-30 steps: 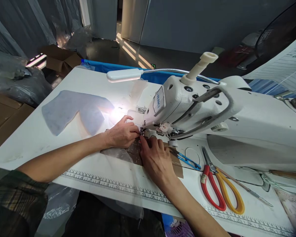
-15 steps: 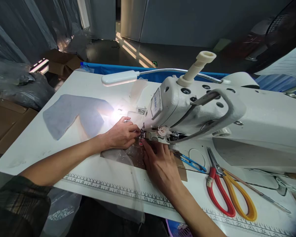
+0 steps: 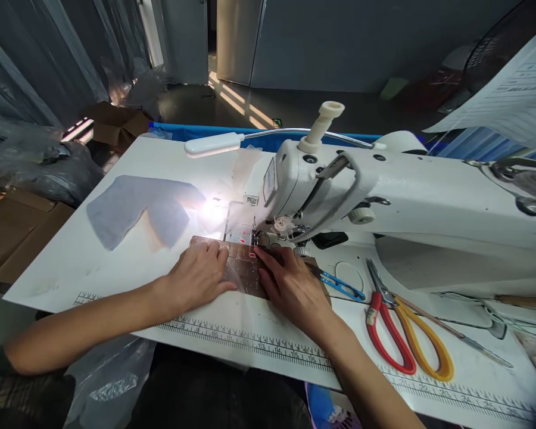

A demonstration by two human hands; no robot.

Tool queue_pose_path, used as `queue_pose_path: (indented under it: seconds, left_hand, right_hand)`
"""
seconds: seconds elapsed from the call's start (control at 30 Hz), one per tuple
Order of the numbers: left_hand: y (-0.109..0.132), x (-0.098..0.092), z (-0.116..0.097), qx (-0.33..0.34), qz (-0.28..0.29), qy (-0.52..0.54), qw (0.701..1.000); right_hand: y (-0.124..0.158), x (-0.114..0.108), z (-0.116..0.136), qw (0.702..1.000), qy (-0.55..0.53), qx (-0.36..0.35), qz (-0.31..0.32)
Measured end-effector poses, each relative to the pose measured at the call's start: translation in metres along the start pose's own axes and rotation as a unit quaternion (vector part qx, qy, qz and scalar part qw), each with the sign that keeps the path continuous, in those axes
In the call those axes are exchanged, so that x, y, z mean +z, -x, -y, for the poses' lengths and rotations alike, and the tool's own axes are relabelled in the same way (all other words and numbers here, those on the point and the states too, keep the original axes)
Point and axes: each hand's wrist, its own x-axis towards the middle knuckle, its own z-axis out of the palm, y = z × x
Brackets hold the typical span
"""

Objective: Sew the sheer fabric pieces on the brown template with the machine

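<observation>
A white industrial sewing machine [image 3: 384,190] stands on the white table [image 3: 71,262]. In front of its needle lies a brown piece [image 3: 243,265] with sheer, clear material over it. My left hand [image 3: 199,277] lies flat on the left part of that piece, fingers stretched out. My right hand [image 3: 290,286] rests flat on its right part, fingers pointing towards the presser foot [image 3: 261,238]. Neither hand grips anything.
A grey fabric cut-out [image 3: 138,205] lies at the left under the gooseneck lamp [image 3: 212,143]. Blue thread snips [image 3: 339,285] and red-and-yellow scissors [image 3: 406,333] lie to the right of my hands. A printed ruler [image 3: 250,342] runs along the table's front edge. Cardboard boxes and plastic bags stand at the left.
My left hand has drawn back from the needle and now lies flat on the piece. My right hand has stayed on the piece. The camera view has shifted.
</observation>
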Motion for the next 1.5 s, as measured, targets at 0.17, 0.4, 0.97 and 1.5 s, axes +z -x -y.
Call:
queue_pose_path:
  seconds: [0.17, 0.4, 0.97, 1.5]
  left_hand:
    - [-0.026, 0.021, 0.039, 0.18, -0.087, 0.101, 0.975]
    - [-0.027, 0.021, 0.042, 0.229, -0.175, 0.276, 0.917]
    - [-0.021, 0.033, 0.017, 0.018, -0.125, 0.465, 0.877]
    - [-0.025, 0.046, 0.015, 0.009, -0.11, 0.559, 0.822]
  right_hand:
    - [-0.003, -0.008, -0.006, 0.997, -0.067, -0.024, 0.025]
    - [-0.013, -0.016, -0.011, 0.972, -0.225, -0.065, 0.033]
    - [-0.027, 0.004, -0.002, 0.954, -0.292, -0.068, 0.018]
    - [-0.029, 0.006, 0.001, 0.954, -0.295, -0.041, 0.017]
